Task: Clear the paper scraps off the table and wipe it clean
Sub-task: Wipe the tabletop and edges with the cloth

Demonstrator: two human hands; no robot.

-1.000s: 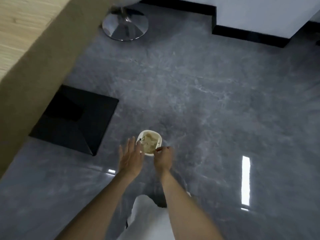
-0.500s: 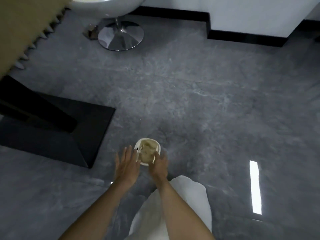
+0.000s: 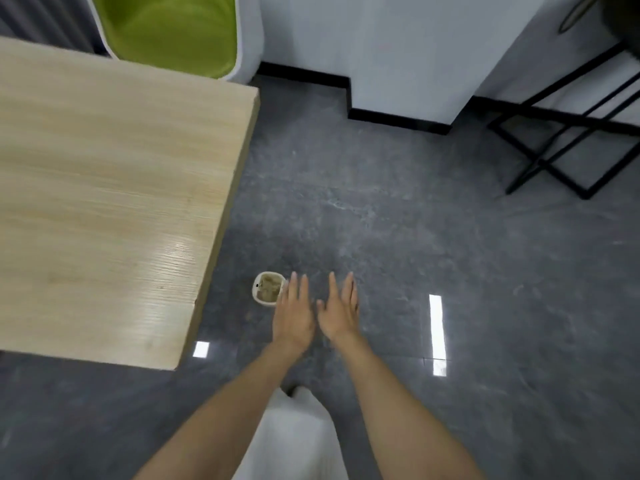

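A small white bin (image 3: 266, 287) stands on the grey floor, filled with brownish paper scraps (image 3: 268, 288). My left hand (image 3: 293, 315) hovers just right of the bin, fingers straight and spread, holding nothing. My right hand (image 3: 341, 311) is beside it, also flat with straight fingers and empty. The light wooden table (image 3: 104, 188) fills the left of the view; the part of its top that I see is bare.
A green chair with a white shell (image 3: 173, 29) stands behind the table. A black metal frame (image 3: 568, 133) sits on the floor at the right. White walls with black skirting (image 3: 391, 117) close off the back. Grey floor spreads to the right of my hands.
My view has risen from the floor to above the table. Both hands have drawn away from the bin, and the right hand's fingers, curled at the rim before, are now straight.
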